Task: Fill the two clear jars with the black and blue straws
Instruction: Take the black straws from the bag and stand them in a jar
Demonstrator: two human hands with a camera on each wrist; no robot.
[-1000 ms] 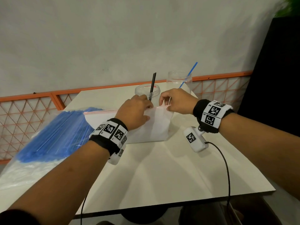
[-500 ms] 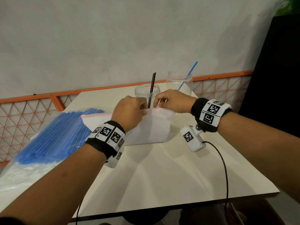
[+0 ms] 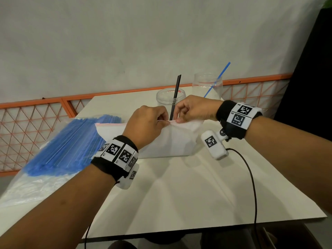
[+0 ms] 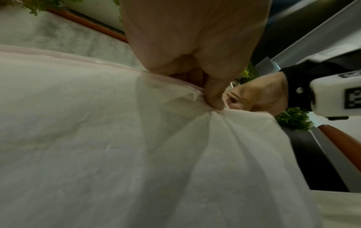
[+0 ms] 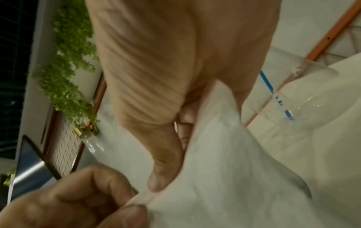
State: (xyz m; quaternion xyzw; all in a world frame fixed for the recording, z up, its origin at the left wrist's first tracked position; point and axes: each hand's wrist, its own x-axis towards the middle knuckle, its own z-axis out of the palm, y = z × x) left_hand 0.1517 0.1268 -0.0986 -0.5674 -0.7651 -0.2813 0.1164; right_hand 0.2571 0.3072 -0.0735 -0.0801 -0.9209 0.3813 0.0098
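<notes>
Left hand (image 3: 146, 125): pinches the zip edge of the white bag (image 3: 172, 142).
Right hand (image 3: 195, 109): pinches the same edge, thumbs touching.
Bag axis: left-right, seal uppermost.
Jars: near jar (image 3: 170, 101) with black straw (image 3: 176, 97), far jar (image 3: 207, 87) with blue straw (image 3: 218, 79), just beyond the hands.
Blue straws (image 3: 66, 146): bagged, left.

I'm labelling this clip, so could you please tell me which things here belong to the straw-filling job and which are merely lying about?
Part of the job:
- left hand and right hand, both pinching the white zip bag at its top edge
- near jar with a black straw
- far jar with a blue straw
- bag of blue straws

Just there:
- table
- orange railing
</notes>
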